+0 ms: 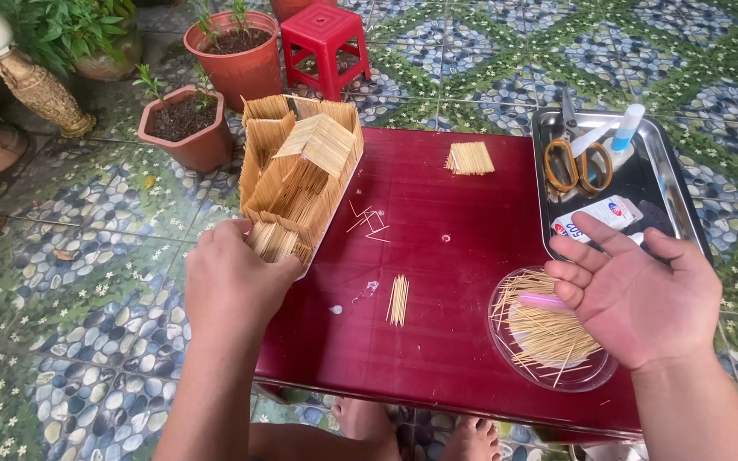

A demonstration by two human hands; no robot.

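Observation:
My left hand grips the near end of a model house made of toothpicks, which rests tilted at the left edge of the dark red table. My right hand hovers palm up with fingers spread, holding nothing, over a clear round lid full of loose toothpicks. A small bundle of toothpicks lies on the table between my hands. A flat glued panel of toothpicks sits at the far side. A few loose toothpicks lie beside the house.
A metal tray at the right holds orange-handled scissors, a white glue bottle with a blue cap and a small packet. A red plastic stool and potted plants stand on the patterned tile floor. My bare feet show under the table.

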